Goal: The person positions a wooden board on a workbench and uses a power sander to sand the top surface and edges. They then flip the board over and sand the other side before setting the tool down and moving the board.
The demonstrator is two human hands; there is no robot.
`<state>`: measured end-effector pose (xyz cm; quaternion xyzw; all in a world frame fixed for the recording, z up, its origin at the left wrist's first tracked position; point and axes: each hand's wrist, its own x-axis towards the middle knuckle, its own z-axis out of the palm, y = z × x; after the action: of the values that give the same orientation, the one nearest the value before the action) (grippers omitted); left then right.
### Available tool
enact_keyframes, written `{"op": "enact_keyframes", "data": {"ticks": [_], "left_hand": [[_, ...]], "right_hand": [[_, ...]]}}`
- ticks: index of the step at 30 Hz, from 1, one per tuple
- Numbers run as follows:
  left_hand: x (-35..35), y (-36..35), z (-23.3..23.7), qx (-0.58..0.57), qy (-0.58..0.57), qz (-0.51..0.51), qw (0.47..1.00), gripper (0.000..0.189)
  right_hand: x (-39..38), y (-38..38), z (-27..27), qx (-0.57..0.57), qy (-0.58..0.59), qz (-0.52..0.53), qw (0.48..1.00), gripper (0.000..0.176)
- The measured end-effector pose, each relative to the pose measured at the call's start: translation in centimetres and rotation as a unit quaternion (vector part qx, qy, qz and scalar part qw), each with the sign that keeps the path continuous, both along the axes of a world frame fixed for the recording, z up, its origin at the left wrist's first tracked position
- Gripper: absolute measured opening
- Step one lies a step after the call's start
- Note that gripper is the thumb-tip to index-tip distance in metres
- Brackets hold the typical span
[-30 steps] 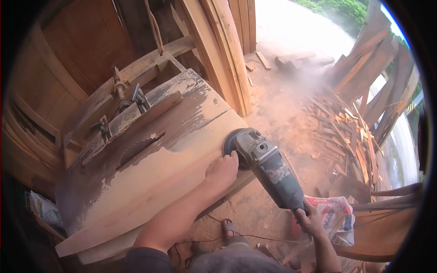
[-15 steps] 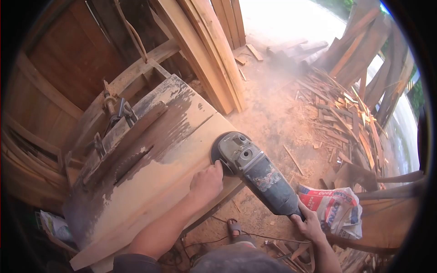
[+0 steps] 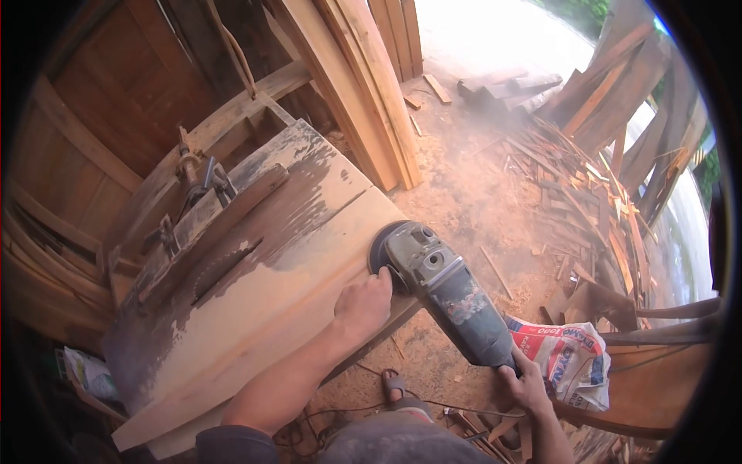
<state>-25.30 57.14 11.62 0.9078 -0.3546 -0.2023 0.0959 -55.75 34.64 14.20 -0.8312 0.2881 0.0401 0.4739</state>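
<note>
A large grey-green angle grinder (image 3: 456, 298) lies diagonally over the near right edge of a wooden board, its round disc on the wood. My left hand (image 3: 363, 303) is closed at the grinder's head, its fingers wrapped around something beside the disc, most likely a side handle, largely hidden. My right hand (image 3: 527, 380) grips the rear end of the grinder's body. The pale board (image 3: 309, 298) rests on a dust-covered saw table (image 3: 147, 348). Part of a toothed saw blade (image 3: 220, 271) shows in the table's slot, left of the board.
Tall planks (image 3: 371, 100) lean beyond the table. A clamp-like metal fitting (image 3: 189, 166) sits at its far left. Scrap wood (image 3: 595, 209) is heaped at right, near a red and white sack (image 3: 560, 359). Dust hangs over the floor, and a cable (image 3: 464, 406) runs by my foot.
The grinder and both hands appear slightly further right in view, with the left hand a little higher. The camera view has shifted slightly, and the dust cloud has spread.
</note>
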Motion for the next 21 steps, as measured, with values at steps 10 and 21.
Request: {"op": "enact_keyframes", "data": {"ticks": [10, 21], "left_hand": [[-2.6, 8.6, 0.7, 0.038, 0.02, 0.09, 0.995, 0.029], [-9.9, 28.1, -0.8, 0.091, 0.017, 0.25, 0.964, 0.043]], "right_hand": [[0.6, 4.6, -0.1, -0.002, 0.009, 0.081, 0.997, 0.073], [3.9, 15.2, 0.9, -0.033, 0.054, 0.285, 0.956, 0.079]]}}
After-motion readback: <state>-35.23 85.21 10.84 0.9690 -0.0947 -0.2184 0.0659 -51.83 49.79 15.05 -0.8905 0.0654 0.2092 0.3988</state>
